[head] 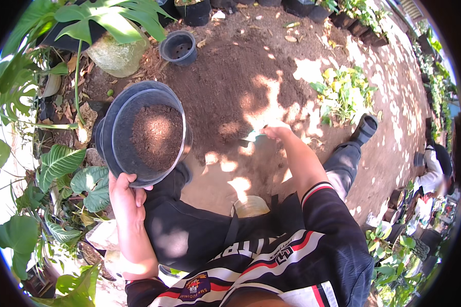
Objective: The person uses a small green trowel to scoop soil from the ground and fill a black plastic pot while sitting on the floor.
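Note:
My left hand [126, 192] grips the lower rim of a black plastic plant pot [117, 126], which looks doubled, one pot inside another. The pot is tilted towards me and holds loose brown soil [157, 136]. My right hand [277, 130] is closed around the handle of a small hand tool [253, 135], probably a trowel, held low over the soil heap on the ground [219, 92]. Glare and shade blur the tool's blade. Dark, loose soil spreads beyond both hands.
An empty black pot [178, 48] stands past the heap beside a pale rounded stone [119, 53]. Monstera leaves [100, 19] overhang the left. Uprooted-looking leafy plants [344, 96] lie near my sandalled foot [365, 128]. Another person [432, 170] is at the far right, among potted plants.

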